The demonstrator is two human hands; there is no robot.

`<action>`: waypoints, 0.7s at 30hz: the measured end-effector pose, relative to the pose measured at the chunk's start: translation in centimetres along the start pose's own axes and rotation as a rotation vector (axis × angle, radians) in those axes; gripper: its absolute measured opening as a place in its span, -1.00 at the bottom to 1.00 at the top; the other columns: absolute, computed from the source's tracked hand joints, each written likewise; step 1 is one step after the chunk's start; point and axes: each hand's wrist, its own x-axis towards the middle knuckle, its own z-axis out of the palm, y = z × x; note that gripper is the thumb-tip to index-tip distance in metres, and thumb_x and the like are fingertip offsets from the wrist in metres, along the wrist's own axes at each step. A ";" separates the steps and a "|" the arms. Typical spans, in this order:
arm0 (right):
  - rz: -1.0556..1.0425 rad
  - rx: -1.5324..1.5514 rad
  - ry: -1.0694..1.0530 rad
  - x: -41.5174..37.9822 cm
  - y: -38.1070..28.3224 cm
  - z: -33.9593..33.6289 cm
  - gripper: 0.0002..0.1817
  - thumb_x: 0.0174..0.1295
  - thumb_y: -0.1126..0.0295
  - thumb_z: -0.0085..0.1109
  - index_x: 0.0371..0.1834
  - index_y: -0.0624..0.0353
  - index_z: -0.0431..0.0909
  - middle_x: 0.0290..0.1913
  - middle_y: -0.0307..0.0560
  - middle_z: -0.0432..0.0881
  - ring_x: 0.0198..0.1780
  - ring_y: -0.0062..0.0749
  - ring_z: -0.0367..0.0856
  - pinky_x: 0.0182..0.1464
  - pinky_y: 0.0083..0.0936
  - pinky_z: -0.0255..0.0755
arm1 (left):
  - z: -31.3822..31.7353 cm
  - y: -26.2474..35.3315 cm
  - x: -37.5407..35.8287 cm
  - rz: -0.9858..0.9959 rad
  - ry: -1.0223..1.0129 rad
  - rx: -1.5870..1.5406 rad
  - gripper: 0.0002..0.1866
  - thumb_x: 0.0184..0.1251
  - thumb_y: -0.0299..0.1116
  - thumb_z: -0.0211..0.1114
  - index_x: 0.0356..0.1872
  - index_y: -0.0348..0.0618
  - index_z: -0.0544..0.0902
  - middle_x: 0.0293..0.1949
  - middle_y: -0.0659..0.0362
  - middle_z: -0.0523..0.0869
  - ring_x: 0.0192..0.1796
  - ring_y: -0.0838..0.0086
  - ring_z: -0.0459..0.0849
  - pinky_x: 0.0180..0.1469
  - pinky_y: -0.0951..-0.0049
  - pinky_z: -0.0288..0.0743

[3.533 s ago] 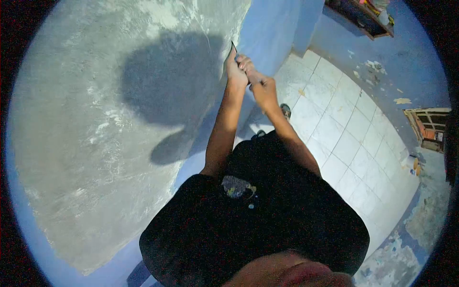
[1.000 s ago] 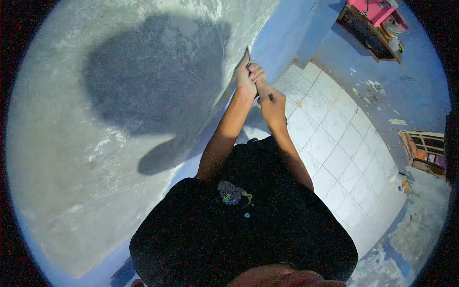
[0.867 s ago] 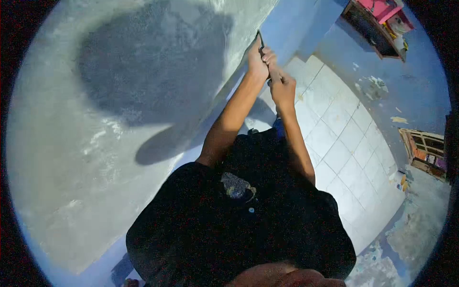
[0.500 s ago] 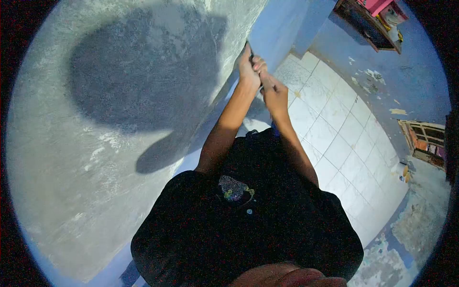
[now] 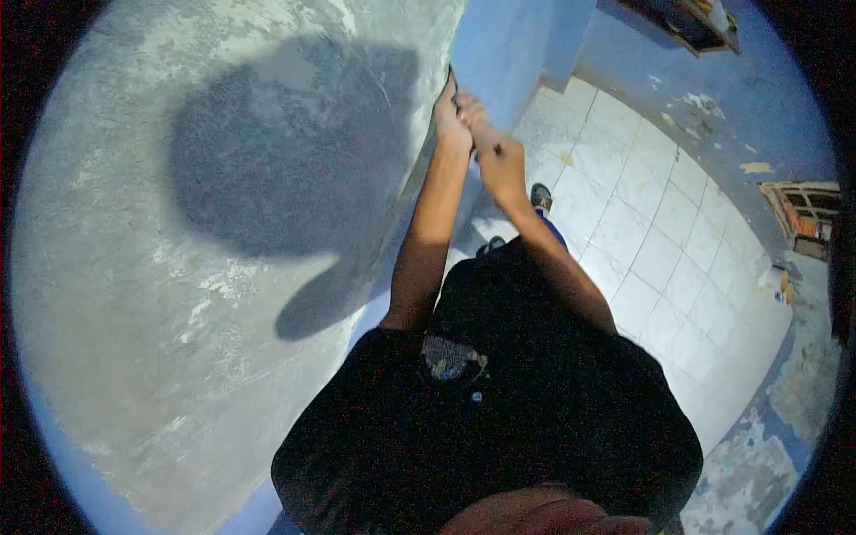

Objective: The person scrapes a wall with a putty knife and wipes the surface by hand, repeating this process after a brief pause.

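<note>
My left hand (image 5: 455,120) is raised beside the wall, its fingers curled round a small dark object (image 5: 452,75) whose dark edge shows by the thumb at the wall. What kind of thing it is, I cannot make out. Just below and to the right, my right hand (image 5: 502,165) is closed and close against the left one. Whether it grips the same object is hidden. The wall (image 5: 446,45) beside them is rough grey plaster on the left and blue paint on the right.
White tiles (image 5: 615,223) cover the floor, with a shoe (image 5: 540,196) on one foot below my arms. A wooden shelf (image 5: 695,27) hangs on the peeling blue wall (image 5: 642,53). A barred window frame (image 5: 807,209) sits at the right. My shadow (image 5: 294,152) falls on the plaster.
Both hands, still close together, have shifted slightly left in view. The camera has turned, so the shelf sits higher and the shoes show more.
</note>
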 end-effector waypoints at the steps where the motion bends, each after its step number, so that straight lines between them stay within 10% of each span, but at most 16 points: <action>1: 0.008 0.070 0.002 0.0 -0.1 -0.4 -0.73 0.25 0.32 0.08 -0.15 0.30 0.60 -0.55 -0.14 0.55 -0.51 -0.59 0.40 -0.44 -0.53 0.32 | 0.3 -0.6 0.6 0.014 0.030 0.091 -0.52 0.34 -0.03 0.10 -0.74 -0.01 0.28 -0.80 0.34 0.23 -0.81 0.62 0.14 -0.75 0.60 0.03; 7: -0.118 0.059 -0.060 -2.2 -1.4 -2.5 -0.67 0.28 0.33 0.09 0.08 0.18 0.51 -0.56 -0.27 0.47 -0.55 -0.71 0.35 -0.54 -0.68 0.22 | 1.3 -1.0 -2.2 0.071 0.029 -0.179 -0.56 0.23 0.03 0.21 -0.65 -0.05 0.36 -0.74 0.31 0.35 -0.79 0.61 0.21 -0.75 0.62 0.07; 11: 0.153 0.176 -0.238 -3.4 -2.6 -3.4 -0.59 0.26 0.37 0.11 0.17 0.22 0.41 -0.43 -0.20 0.54 -0.44 -0.66 0.49 -0.38 -0.65 0.42 | 2.0 -0.8 -3.7 0.050 0.138 -0.139 -0.57 0.19 0.03 0.27 -0.62 -0.05 0.39 -0.72 0.30 0.39 -0.78 0.60 0.23 -0.74 0.62 0.08; 21: -0.472 -0.391 -0.082 -1.9 -6.6 -6.7 -0.26 0.08 0.17 0.28 0.27 0.32 0.23 0.23 0.33 0.31 0.24 0.11 0.30 0.28 -0.20 0.14 | 2.2 -0.6 -4.6 0.090 0.160 0.122 -0.67 0.20 -0.06 0.28 -0.58 0.02 0.42 -0.71 0.32 0.39 -0.74 0.61 0.29 -0.69 0.59 0.09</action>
